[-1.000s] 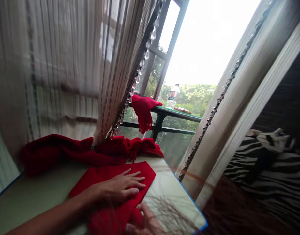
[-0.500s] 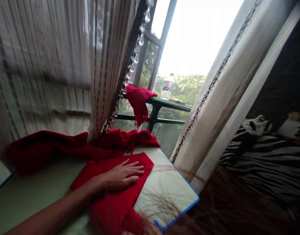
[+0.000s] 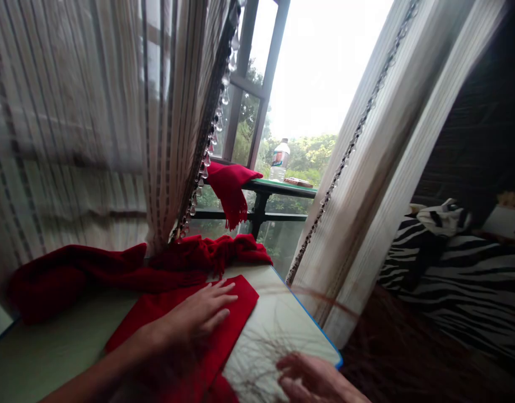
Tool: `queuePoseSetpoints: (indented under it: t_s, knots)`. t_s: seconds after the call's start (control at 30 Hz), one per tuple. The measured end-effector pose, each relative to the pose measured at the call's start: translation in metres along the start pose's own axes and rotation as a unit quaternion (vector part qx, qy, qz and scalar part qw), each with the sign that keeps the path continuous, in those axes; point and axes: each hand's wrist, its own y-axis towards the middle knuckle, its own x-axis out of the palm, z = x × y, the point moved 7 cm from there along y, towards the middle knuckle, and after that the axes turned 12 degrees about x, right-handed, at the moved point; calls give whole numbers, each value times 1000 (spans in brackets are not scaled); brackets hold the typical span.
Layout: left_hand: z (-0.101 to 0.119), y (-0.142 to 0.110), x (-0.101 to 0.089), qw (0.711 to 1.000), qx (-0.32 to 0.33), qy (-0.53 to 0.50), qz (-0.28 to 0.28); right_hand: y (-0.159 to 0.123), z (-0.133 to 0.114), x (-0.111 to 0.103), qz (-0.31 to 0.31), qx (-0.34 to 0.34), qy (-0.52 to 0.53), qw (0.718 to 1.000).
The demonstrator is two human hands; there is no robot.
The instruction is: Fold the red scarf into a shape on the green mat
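A folded red scarf (image 3: 240, 296) lies on the pale table (image 3: 278, 319), its end folded to a blunt point. My left hand (image 3: 202, 308) rests on it, or just over it, palm down with the fingers spread. To the right, above the table's near corner, is my right hand (image 3: 308, 378), its fingers loosely curled and apart, with nothing visible in them. Blurred strands of hair cross in front of the table here. Along the far side of the table lies a bunched red scarf (image 3: 215, 252) with fringe.
Beyond the table, red fringed fabric (image 3: 230, 187) hangs over a railing (image 3: 274, 189) by the window. A clear plastic bottle (image 3: 279, 159) stands there beside a small flat object (image 3: 298, 182). Curtains (image 3: 350, 224) hang on both sides. Zebra-striped fabric (image 3: 459, 268) is at the right.
My right hand has come into view at the lower right. My left hand has shifted slightly on the scarf, its fingers closer together. The whole view has tilted and shifted a little.
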Motion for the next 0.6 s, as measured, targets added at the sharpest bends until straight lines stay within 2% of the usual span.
queuePoseSetpoints:
  t_s: [0.03,0.07,0.13,0.2,0.27,0.37,0.47,0.53,0.6]
  knots:
    - [3,0,2,1000,-12,14,-2,15,-10,-11,4,-17,11,1000]
    - [7,-1,6,999,-25,26,-11,31,-24,-23,40,-38,3,998]
    - [14,-5,18,997,-52,43,-27,64,-60,-32,87,-98,-51,990]
    - [21,-11,30,996,-64,49,-31,100,-90,-20,62,-140,-101,983]
    - [26,-17,42,996,-65,51,-28,133,-110,3,10,-191,-153,970]
    - [26,-23,59,996,-67,56,-34,169,-112,29,-30,-220,-172,960]
    - [26,-24,66,997,-61,47,-33,188,-100,41,-41,-225,-177,957]
    - [26,-24,58,998,-50,23,-25,192,-95,42,-49,-233,-181,954]
    - [16,-31,35,997,-72,9,11,196,-94,40,-51,-240,-186,951]
